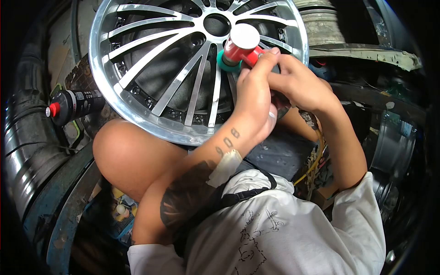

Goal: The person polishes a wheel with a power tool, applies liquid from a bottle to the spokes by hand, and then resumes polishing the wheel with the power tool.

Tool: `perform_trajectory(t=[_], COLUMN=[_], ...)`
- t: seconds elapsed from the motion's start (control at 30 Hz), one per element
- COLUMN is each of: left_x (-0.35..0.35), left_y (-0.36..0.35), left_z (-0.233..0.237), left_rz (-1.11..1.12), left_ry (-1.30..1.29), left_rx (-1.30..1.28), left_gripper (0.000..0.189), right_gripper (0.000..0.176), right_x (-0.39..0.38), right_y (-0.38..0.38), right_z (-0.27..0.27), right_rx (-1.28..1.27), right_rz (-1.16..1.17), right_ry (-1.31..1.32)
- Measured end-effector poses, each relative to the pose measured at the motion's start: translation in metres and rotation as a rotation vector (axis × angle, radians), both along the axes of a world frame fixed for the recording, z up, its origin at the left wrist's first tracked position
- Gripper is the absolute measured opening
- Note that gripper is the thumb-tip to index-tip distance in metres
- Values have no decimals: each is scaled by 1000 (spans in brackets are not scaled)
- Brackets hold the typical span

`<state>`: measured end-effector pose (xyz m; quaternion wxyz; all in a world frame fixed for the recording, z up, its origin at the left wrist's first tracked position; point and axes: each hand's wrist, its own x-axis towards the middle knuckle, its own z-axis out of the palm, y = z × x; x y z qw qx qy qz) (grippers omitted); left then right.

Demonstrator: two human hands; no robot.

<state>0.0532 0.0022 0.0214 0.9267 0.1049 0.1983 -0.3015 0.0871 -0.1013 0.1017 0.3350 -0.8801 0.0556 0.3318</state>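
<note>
A polished multi-spoke wheel rim [103,59] with dark recesses lies in front of my knees. Over its spokes, just below the centre hole, sits a red air tool [233,50] with a white round top and a green pad on its underside. My left hand [256,89] reaches up to the tool's red handle, its fingers closed around the handle's near end. My right hand [298,80] comes in from the right, also closed on the handle, touching my left hand. The hands partly hide the handle.
A black bottle with a red cap [82,104] lies left of the rim. A yellow hose [316,160] hangs below my right hand. Shiny dark cylinders [27,137] stand at the left. More metal rims [393,142] are at the right.
</note>
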Motion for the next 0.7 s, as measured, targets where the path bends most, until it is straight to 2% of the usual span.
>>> perform_trajectory(t=[0.17, 0.2, 0.33, 0.4, 0.57, 0.7], left_x=[10, 8, -7, -8, -10, -11], left_y=[-2, 0, 1, 1, -4, -3], left_z=[-6, -5, 9, 8, 4, 5], left_rz=[-22, -24, 1, 7, 39, 39], left_ry=[-30, -37, 73, 78, 71, 97], left_rx=[47, 42, 28, -54, -22, -3], left_gripper=[29, 29, 33, 33, 31, 30], right_gripper=[30, 31, 31, 40, 48, 41], right_x=[-9, -7, -5, -1, -4, -1], right_y=[6, 7, -1, -1, -2, -2], right_z=[-8, -7, -1, 3, 4, 1], right_rx=[116, 128, 63, -12, -100, -90], right_rz=[-191, -199, -80, -5, -12, 49], right_ry=[-139, -97, 81, 145, 105, 72])
